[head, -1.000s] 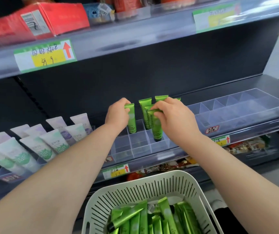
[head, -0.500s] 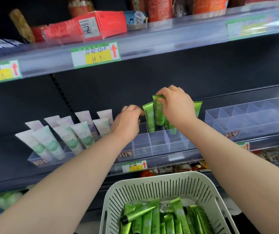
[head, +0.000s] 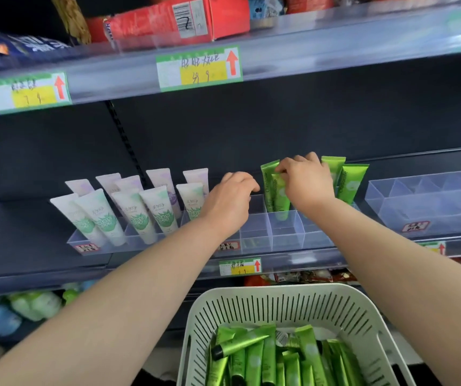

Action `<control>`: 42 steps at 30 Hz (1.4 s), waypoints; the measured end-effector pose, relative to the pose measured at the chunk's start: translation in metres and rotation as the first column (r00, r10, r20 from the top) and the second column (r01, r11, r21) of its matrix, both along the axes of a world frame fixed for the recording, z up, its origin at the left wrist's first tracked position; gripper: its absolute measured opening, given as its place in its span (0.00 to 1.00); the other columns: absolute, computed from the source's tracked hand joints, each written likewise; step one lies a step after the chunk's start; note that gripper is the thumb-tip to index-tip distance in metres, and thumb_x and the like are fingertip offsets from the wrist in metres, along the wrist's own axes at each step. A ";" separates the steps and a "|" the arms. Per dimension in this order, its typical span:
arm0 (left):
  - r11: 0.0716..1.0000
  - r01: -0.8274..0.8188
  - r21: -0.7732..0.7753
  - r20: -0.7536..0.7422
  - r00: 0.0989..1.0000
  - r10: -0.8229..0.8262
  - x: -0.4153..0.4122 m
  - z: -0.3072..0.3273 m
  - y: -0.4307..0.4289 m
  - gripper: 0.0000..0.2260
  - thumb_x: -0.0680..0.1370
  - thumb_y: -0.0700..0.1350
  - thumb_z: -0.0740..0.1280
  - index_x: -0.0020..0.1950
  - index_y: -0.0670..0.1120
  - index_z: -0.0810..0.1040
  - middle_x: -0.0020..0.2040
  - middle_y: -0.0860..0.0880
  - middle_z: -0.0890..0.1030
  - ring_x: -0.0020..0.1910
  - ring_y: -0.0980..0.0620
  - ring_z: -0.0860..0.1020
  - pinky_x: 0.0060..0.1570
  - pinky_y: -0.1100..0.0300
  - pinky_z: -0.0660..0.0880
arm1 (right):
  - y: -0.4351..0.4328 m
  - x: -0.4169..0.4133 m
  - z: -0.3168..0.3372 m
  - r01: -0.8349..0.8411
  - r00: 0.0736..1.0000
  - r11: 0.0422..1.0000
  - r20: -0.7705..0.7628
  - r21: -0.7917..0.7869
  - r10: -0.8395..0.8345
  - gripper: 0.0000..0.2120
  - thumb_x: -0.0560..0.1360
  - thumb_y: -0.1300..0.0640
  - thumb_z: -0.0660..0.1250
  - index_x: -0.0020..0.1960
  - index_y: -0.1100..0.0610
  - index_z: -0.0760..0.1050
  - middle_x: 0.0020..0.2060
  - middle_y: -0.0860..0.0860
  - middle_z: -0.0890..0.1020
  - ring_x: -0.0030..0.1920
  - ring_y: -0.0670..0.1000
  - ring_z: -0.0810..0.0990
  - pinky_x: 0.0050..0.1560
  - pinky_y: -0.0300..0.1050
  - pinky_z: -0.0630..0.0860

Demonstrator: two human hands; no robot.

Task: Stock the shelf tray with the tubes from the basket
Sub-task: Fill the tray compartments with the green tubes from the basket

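Note:
A clear divided shelf tray (head: pixel 287 235) sits on the dark middle shelf. Several green tubes stand in its back compartments, two at the centre (head: pixel 268 188) and two behind my right wrist (head: pixel 351 185). My right hand (head: pixel 304 182) pinches the top edge of one green tube (head: pixel 280 199), which stands cap-down in a compartment. Just left of those tubes, my left hand (head: pixel 229 201) hovers over the tray's left part, fingers loosely curled and holding nothing. Below, a white slotted basket (head: pixel 251 307) holds several more green tubes (head: pixel 254 355) lying flat.
A tray of white tubes (head: pixel 140 213) stands to the left. Another clear divided tray (head: pixel 430 201) lies to the right. The upper shelf edge with a price tag (head: pixel 198 68) hangs overhead, carrying a red box (head: pixel 168 20). Packaged goods fill the lower shelf.
My left hand has let go of its green tube and drawn left. My right hand has moved its tube down into a compartment. The view has shifted left and up.

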State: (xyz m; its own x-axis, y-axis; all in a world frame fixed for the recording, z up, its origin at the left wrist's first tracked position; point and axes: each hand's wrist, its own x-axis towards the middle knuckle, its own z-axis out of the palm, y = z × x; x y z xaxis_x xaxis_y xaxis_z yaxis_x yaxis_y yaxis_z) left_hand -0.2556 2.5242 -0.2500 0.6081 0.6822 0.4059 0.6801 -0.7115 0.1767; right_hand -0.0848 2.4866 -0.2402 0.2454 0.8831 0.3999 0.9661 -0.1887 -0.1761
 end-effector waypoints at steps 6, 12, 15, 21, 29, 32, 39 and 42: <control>1.000 0.002 -0.006 -0.007 1.000 -0.002 -0.002 -0.002 -0.008 0.16 0.77 0.34 0.64 0.60 0.49 0.77 0.64 0.53 0.73 0.63 0.52 0.68 0.53 0.55 0.71 | -0.011 -0.001 0.005 -0.028 0.999 0.997 0.036 0.077 0.025 0.12 0.78 0.59 0.60 0.59 0.50 0.75 0.53 0.52 0.78 0.55 0.58 0.70 0.46 0.50 0.65; 0.999 0.026 -0.023 0.008 1.000 -0.025 -0.004 -0.006 -0.029 0.15 0.77 0.34 0.63 0.59 0.48 0.77 0.64 0.53 0.73 0.63 0.52 0.67 0.50 0.57 0.69 | -0.045 -0.009 -0.004 -0.048 0.997 0.983 0.064 0.175 0.037 0.11 0.78 0.59 0.62 0.59 0.53 0.76 0.53 0.53 0.79 0.56 0.59 0.71 0.45 0.50 0.65; 0.997 0.056 -0.054 0.016 0.998 -0.055 -0.008 -0.014 -0.046 0.14 0.77 0.35 0.62 0.59 0.47 0.78 0.64 0.52 0.74 0.62 0.51 0.68 0.53 0.54 0.71 | -0.068 -0.015 -0.020 -0.063 0.997 0.979 0.059 0.195 0.053 0.11 0.77 0.61 0.63 0.58 0.53 0.77 0.51 0.53 0.80 0.54 0.60 0.72 0.43 0.49 0.63; 0.985 0.079 -0.153 0.031 0.997 -0.075 -0.020 -0.054 -0.083 0.13 0.78 0.36 0.63 0.60 0.47 0.78 0.64 0.51 0.74 0.64 0.51 0.68 0.57 0.58 0.66 | -0.123 -0.030 -0.080 -0.149 0.988 0.981 0.055 0.121 0.143 0.10 0.72 0.64 0.67 0.52 0.54 0.80 0.45 0.52 0.81 0.49 0.60 0.75 0.42 0.51 0.68; 0.947 0.057 -0.316 -0.042 0.996 -0.075 -0.032 -0.132 -0.120 0.14 0.78 0.35 0.63 0.60 0.48 0.78 0.64 0.51 0.75 0.64 0.52 0.68 0.62 0.59 0.65 | -0.171 -0.031 -0.174 -0.118 0.993 0.964 -0.050 -0.237 0.109 0.16 0.72 0.64 0.65 0.56 0.48 0.78 0.52 0.48 0.80 0.56 0.55 0.73 0.50 0.51 0.69; 0.920 0.035 -0.391 -0.092 0.993 -0.077 -0.036 -0.162 -0.131 0.14 0.78 0.36 0.64 0.61 0.49 0.77 0.63 0.52 0.75 0.65 0.53 0.69 0.65 0.59 0.64 | -0.181 -0.028 -0.198 -0.098 0.994 0.929 -0.077 -0.357 0.075 0.18 0.73 0.63 0.63 0.59 0.48 0.75 0.55 0.47 0.78 0.57 0.52 0.71 0.52 0.49 0.69; 0.848 -0.064 -0.526 -0.167 0.986 -0.029 -0.043 -0.213 -0.148 0.12 0.78 0.41 0.66 0.61 0.50 0.77 0.62 0.53 0.76 0.64 0.54 0.71 0.67 0.59 0.64 | -0.177 -0.025 -0.238 -0.085 0.991 0.795 -0.130 -0.600 0.008 0.24 0.75 0.61 0.63 0.69 0.52 0.65 0.63 0.50 0.71 0.64 0.54 0.68 0.63 0.53 0.68; 0.818 -0.090 -0.567 -0.151 0.989 0.004 -0.045 -0.222 -0.151 0.12 0.78 0.41 0.66 0.60 0.50 0.77 0.62 0.53 0.76 0.64 0.54 0.71 0.66 0.61 0.63 | -0.168 -0.028 -0.248 -0.095 0.989 0.742 -0.150 -0.664 -0.007 0.26 0.76 0.61 0.62 0.72 0.53 0.60 0.67 0.52 0.69 0.67 0.56 0.66 0.66 0.57 0.65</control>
